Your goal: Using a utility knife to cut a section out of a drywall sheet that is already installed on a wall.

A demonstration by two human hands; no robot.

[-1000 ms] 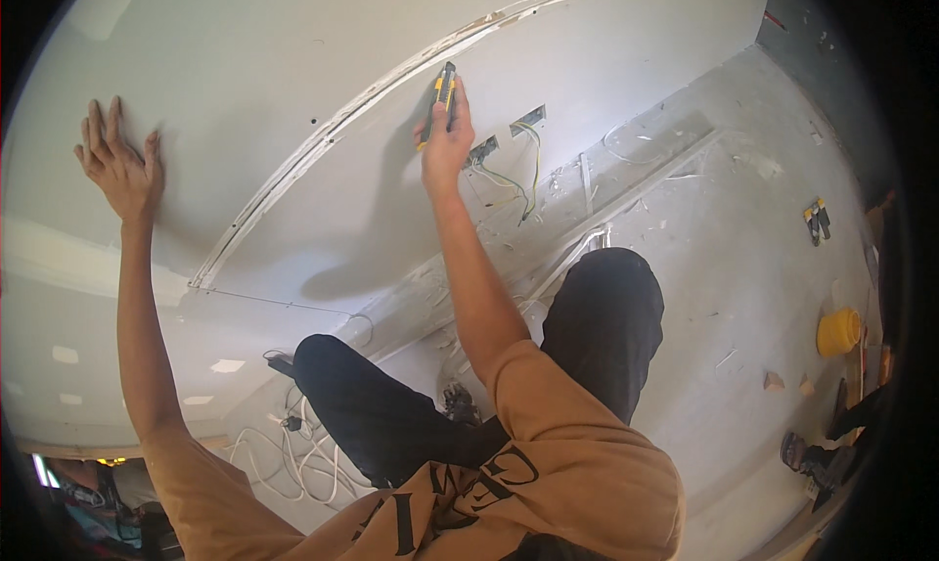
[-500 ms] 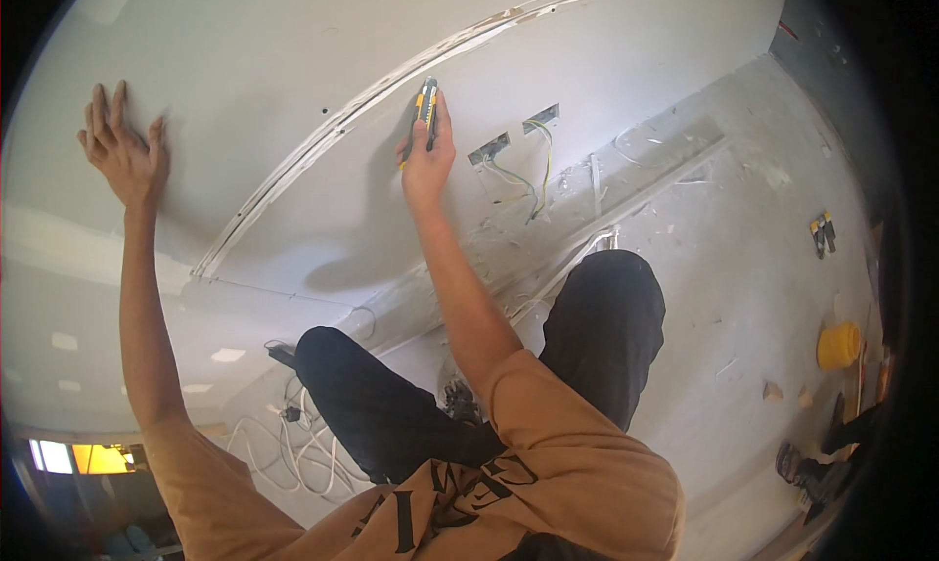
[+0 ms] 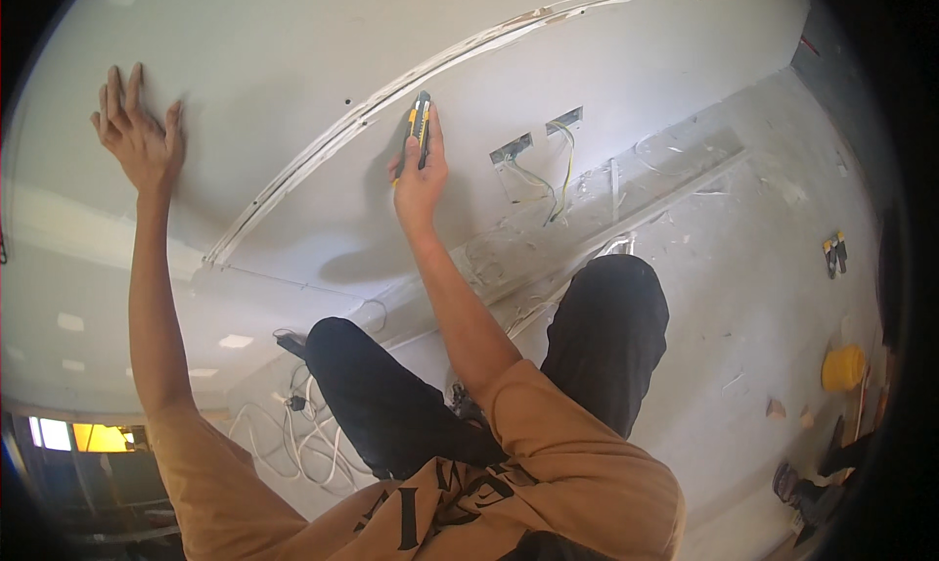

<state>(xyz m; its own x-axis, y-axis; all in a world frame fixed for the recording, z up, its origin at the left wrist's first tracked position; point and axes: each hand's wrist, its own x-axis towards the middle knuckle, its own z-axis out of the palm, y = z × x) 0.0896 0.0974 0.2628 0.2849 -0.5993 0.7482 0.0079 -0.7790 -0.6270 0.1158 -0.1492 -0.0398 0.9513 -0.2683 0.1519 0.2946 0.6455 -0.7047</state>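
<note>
One knife (image 3: 419,123), part-hidden, in right hand (image 3: 422,183) (tip (image 3: 424,97) unclear)

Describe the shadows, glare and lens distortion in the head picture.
In the head view, the long white-streaked seam bows into an arc and the corners fall black; also there, a soft grey shadow spreads across the pale wall beside the bare right hand; at the head view's lower left, bright white and yellow panels stand out against darkness.
</note>
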